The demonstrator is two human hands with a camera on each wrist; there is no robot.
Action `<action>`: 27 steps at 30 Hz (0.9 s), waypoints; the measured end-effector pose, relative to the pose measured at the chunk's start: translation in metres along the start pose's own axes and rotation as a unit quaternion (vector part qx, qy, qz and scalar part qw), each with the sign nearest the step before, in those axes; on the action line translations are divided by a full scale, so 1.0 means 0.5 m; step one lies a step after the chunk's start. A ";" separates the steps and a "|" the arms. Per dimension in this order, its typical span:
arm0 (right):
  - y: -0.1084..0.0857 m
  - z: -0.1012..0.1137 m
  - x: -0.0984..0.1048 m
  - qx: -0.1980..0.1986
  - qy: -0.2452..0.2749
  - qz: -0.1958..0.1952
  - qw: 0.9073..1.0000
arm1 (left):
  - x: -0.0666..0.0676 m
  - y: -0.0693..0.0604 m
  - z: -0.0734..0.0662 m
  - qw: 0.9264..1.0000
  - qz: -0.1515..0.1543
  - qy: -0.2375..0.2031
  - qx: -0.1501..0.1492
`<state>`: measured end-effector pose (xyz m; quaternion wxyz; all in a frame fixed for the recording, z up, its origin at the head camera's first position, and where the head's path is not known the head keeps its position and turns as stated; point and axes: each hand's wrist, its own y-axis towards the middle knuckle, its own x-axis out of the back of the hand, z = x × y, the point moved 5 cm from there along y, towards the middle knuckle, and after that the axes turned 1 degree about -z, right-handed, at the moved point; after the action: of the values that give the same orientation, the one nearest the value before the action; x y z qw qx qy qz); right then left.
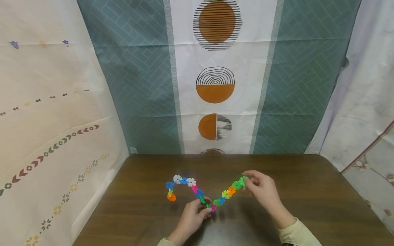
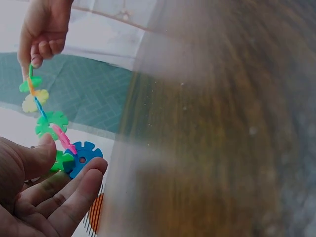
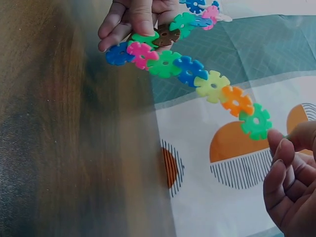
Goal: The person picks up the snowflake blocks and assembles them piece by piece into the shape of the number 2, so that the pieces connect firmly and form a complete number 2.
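Note:
A chain of colourful plastic snowflake discs (image 1: 226,194) is held up above the table in a bent line. My left hand (image 1: 191,216) pinches it near its low middle, beside a blue disc (image 2: 90,154) and a pink disc (image 3: 141,54). At the upper right end, my right hand (image 1: 264,190) grips a green disc between thumb and fingertips. Between the hands run green, blue, yellow and orange discs. Beyond the left hand the chain arches up through white discs and drops to an orange disc (image 1: 171,197). Fingers partly cover the discs at both grips.
The dark brown wooden table (image 1: 147,222) lies beneath both hands. Behind it hangs a teal and white cloth (image 1: 147,102) with orange circle patterns. Pale patterned cloths hang at the left (image 1: 55,102) and right (image 1: 369,136).

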<state>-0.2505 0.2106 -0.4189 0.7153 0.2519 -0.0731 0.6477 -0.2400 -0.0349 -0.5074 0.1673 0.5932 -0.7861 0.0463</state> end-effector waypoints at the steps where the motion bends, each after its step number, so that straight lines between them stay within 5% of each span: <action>1: 0.001 0.000 0.000 -0.004 -0.007 0.002 1.000 | 0.000 0.000 0.000 1.000 0.000 0.004 0.000; 14: 0.005 0.008 -0.004 -0.038 -0.089 0.046 0.994 | -0.001 -0.001 -0.003 0.999 -0.009 0.046 -0.011; 27: 0.001 -0.013 -0.018 -0.051 0.036 0.115 0.991 | -0.002 -0.001 -0.003 0.999 -0.008 0.036 -0.007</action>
<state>-0.2538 0.2054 -0.4283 0.6504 0.1814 -0.1089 0.7295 -0.2388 -0.0338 -0.5064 0.1996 0.5967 -0.7749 0.0609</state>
